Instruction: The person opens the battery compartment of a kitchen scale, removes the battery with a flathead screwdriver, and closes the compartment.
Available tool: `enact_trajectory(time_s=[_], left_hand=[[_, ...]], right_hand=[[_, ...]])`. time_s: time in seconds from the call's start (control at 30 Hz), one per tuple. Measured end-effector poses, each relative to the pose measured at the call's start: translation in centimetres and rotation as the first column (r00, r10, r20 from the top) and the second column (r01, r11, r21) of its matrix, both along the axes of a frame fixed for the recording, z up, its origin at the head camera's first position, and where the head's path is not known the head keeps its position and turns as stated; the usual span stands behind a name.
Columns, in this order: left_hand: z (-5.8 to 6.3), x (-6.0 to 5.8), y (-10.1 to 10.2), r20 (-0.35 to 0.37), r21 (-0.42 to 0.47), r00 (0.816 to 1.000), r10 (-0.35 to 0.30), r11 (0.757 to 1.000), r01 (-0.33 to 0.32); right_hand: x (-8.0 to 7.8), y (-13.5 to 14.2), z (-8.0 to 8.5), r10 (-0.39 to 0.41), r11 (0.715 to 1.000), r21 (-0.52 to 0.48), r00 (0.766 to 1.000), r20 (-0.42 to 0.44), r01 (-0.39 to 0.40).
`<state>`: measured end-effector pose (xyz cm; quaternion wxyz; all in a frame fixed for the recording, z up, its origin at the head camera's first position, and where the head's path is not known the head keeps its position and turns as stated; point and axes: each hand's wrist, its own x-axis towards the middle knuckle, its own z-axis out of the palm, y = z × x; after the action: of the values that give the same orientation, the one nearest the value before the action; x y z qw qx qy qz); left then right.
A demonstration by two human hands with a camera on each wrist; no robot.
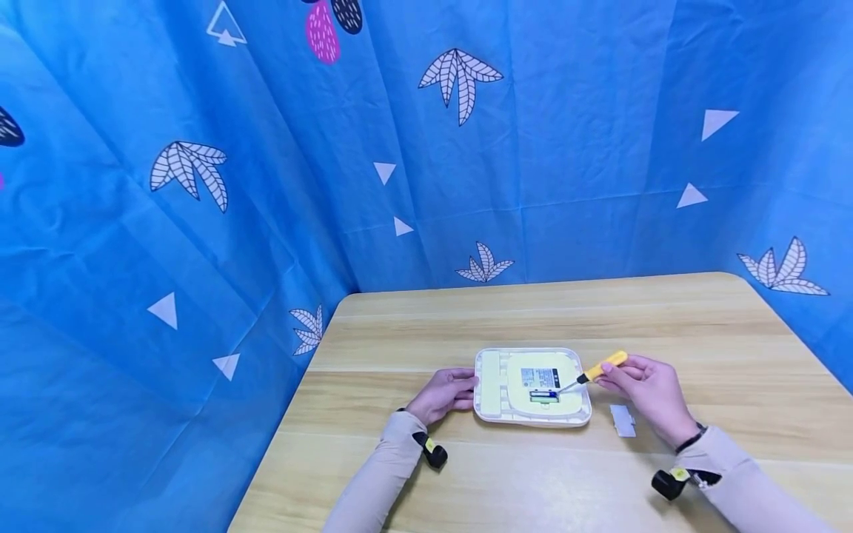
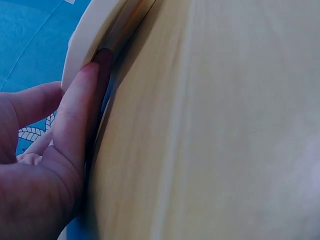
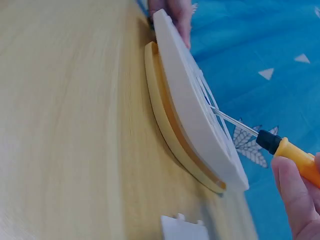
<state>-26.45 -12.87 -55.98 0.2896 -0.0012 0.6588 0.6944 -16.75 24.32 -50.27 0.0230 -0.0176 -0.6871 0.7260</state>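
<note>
A white kitchen scale (image 1: 494, 414) lies underside up on the table, its battery compartment open with batteries (image 1: 541, 397) inside. My left hand (image 1: 448, 394) grips the scale's left edge; in the left wrist view the thumb is on one side of the rim and a finger (image 2: 75, 115) reaches under it. My right hand (image 1: 649, 392) holds a screwdriver (image 1: 603, 366) with a yellow handle and black collar. Its metal shaft (image 3: 235, 121) slants down, the tip at the compartment; whether it touches a battery cannot be told. The small white battery cover (image 1: 623, 420) lies right of the scale.
The wooden table (image 1: 533, 481) has rounded far corners. A blue patterned curtain (image 1: 566, 170) hangs behind it and along its sides. In the right wrist view the battery cover (image 3: 184, 230) lies close below the scale's end.
</note>
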Motion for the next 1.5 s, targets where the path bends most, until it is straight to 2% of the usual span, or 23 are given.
enact_trajectory(time_s=[0.07,0.13,0.4,0.83,1.5], left_hand=[[-0.1,0.0,0.0,-0.005,-0.003,1.000,0.003,1.000,-0.003],[-0.1,0.0,0.1,-0.003,0.000,1.000,0.008,1.000,-0.008],[-0.3,-0.3,0.1,0.001,0.017,1.000,-0.003,1.000,0.003],[0.0,-0.2,0.0,-0.009,0.001,1.000,-0.008,1.000,0.008],[0.1,0.0,0.1,-0.003,-0.002,1.000,-0.008,1.000,0.008]], right_hand=[[0.0,0.3,-0.3,0.002,0.996,-0.093,1.000,0.030,0.001],[0.1,0.5,-0.5,0.001,0.991,-0.136,0.999,0.048,0.006],[0.3,0.7,-0.9,-0.005,0.972,-0.234,0.998,0.064,0.020],[0.1,0.9,-0.8,0.000,0.978,-0.209,0.997,0.083,0.018],[0.3,1.2,-0.9,0.004,0.967,-0.252,0.994,0.108,0.023]])
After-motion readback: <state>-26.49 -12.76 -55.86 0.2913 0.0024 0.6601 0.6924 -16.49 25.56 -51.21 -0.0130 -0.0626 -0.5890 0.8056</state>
